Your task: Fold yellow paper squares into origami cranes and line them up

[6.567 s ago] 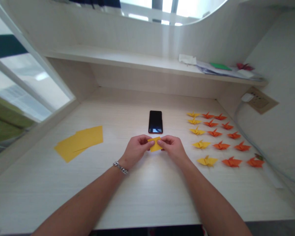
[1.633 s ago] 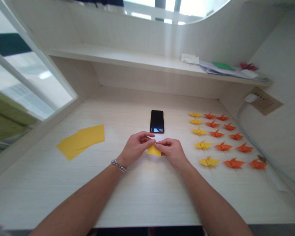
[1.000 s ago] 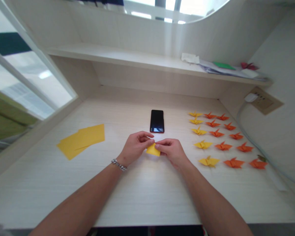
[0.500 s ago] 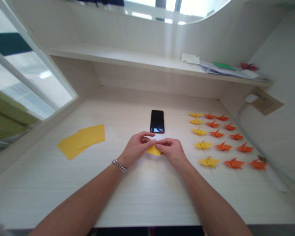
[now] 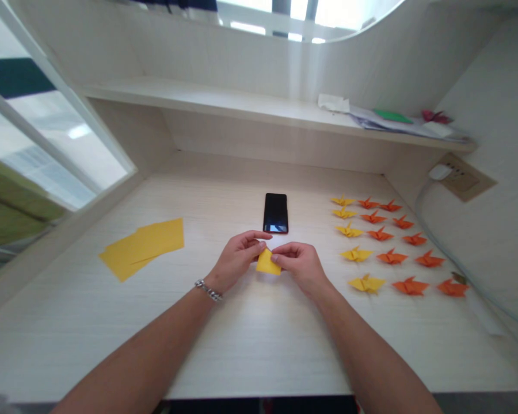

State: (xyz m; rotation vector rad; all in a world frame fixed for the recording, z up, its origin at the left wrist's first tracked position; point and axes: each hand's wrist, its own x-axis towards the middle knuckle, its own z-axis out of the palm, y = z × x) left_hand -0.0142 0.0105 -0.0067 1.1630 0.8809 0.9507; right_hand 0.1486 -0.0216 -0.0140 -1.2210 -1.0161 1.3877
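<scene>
A small folded piece of yellow paper [image 5: 268, 263] is held between my two hands, low over the middle of the desk. My left hand [image 5: 240, 253], with a chain bracelet at the wrist, pinches its upper left edge between thumb and fingers. On the other side, my right hand [image 5: 300, 261] grips the upper right edge, thumb on top. The fingertips beneath the paper are partly hidden. Just beyond the hands lies a black phone [image 5: 275, 213]. Several larger yellow paper sheets [image 5: 144, 247] overlap on the desk to the left.
Yellow paper cranes [image 5: 356, 255] and orange paper cranes [image 5: 392, 257] stand in rows at the right. A cable [image 5: 453, 256] runs down the right wall from a socket [image 5: 468, 177]. The shelf [image 5: 242, 106] at the back carries papers [image 5: 392, 119].
My left thumb has slid up and left along the folded yellow paper, so more of its face shows. The right hand stays nearly in place. Phone, sheets and cranes are unmoved.
</scene>
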